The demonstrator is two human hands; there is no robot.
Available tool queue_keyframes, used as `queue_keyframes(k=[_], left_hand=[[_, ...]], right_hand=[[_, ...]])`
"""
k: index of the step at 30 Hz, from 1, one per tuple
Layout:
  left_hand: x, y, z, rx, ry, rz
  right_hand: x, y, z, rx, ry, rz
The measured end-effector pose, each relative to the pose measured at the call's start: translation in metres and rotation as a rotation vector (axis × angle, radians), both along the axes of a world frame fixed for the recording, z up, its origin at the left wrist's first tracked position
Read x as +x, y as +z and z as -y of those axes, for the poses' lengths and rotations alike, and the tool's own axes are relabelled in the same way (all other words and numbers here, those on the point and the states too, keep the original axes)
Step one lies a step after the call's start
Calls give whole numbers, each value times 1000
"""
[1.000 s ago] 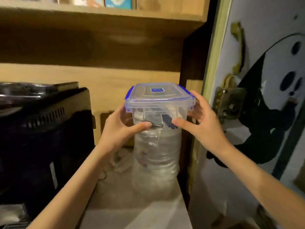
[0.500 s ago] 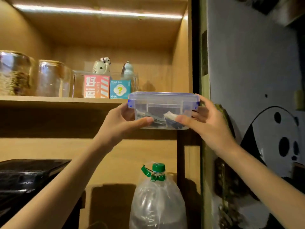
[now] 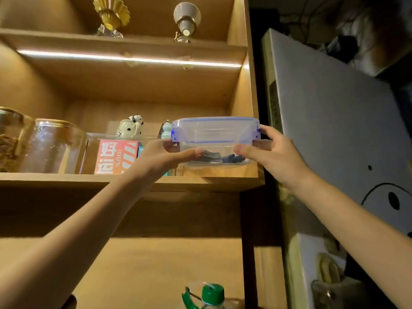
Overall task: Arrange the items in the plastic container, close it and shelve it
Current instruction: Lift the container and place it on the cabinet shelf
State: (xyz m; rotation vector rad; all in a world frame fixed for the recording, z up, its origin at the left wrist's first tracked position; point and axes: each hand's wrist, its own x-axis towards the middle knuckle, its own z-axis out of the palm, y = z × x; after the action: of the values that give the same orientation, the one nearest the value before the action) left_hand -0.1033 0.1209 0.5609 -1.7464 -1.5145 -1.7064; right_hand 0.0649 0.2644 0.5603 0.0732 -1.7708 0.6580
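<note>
A clear plastic container point(image 3: 215, 139) with a blue-trimmed lid clipped shut hangs just above the right end of a wooden shelf point(image 3: 200, 182). Dark small items lie on its bottom. My left hand point(image 3: 165, 156) grips its left side, thumb across the front. My right hand point(image 3: 267, 152) grips its right side the same way. The container's base looks slightly above the shelf board; I cannot tell whether it touches.
On the same shelf stand glass jars point(image 3: 51, 146) at the left, a clear bin with a red box point(image 3: 116, 157), and a spotted figurine point(image 3: 131, 127). The cabinet wall point(image 3: 247, 121) is close on the right. A green-capped bottle point(image 3: 211, 295) stands below.
Both hands have lifted the container from above the bottle up to the shelf's height and over its right end. The view has tilted upward.
</note>
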Motion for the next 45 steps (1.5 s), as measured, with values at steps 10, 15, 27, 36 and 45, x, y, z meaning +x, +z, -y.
queue_keyframes(k=[10,15,27,36,45], left_hand=[[-33,18,-51,-103,24,106],[-48,17,-70,-90,71,83],[-69,9,-105,12,381,-158],[-71,19,-124,-134,482,-94],[-77,12,-136,-98,629,-246]], right_hand=[[-35,12,-43,-81,-41,23],[-47,6,-58,-100,-46,20],[-76,6,-98,-78,-114,61],[-90,17,-111,27,-252,276],[-113,19,-113,-57,-377,341]])
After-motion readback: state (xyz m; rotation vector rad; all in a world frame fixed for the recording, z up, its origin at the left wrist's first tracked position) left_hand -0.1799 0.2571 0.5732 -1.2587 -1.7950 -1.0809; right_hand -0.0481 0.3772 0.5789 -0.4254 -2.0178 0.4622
